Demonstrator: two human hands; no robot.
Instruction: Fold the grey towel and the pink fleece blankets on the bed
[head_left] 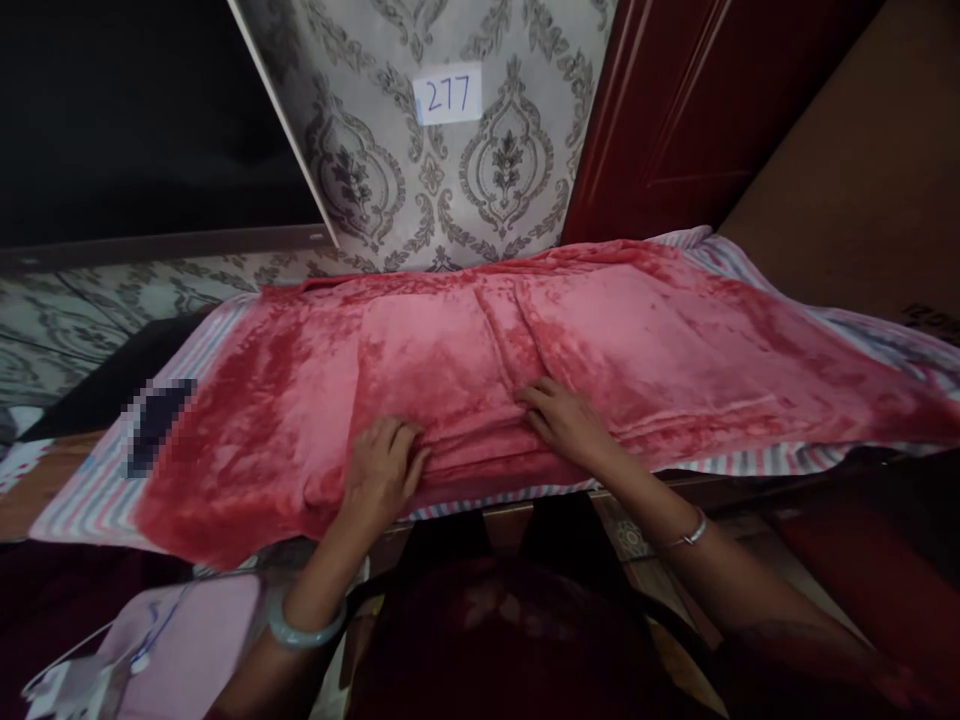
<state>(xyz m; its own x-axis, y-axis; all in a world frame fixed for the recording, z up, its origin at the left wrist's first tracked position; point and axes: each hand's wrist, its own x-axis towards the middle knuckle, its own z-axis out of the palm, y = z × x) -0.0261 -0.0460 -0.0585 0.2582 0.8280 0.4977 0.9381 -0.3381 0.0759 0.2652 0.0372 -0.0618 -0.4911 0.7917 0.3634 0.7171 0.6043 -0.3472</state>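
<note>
A red plush blanket point(442, 345) lies spread in front of me, with folded layers and creases running across its middle. My left hand point(382, 465) is at the near fold, left of centre, its fingers curled on the fabric and the thumb along the near edge. Farther right, my right hand point(562, 420) has its bent fingers closed on a raised crease of the same blanket. The fingertips of both hands are partly hidden in the pile. Beneath the blanket, a striped cloth point(112, 500) shows at the left, right and near edges.
A dark screen point(150, 120) stands at the back left. A paper marked 277 point(448, 94) is on the patterned wall. Behind to the right is a red door panel point(675, 110). A pixelated dark patch point(157, 425) lies at the left, above a pink padded seat point(195, 640).
</note>
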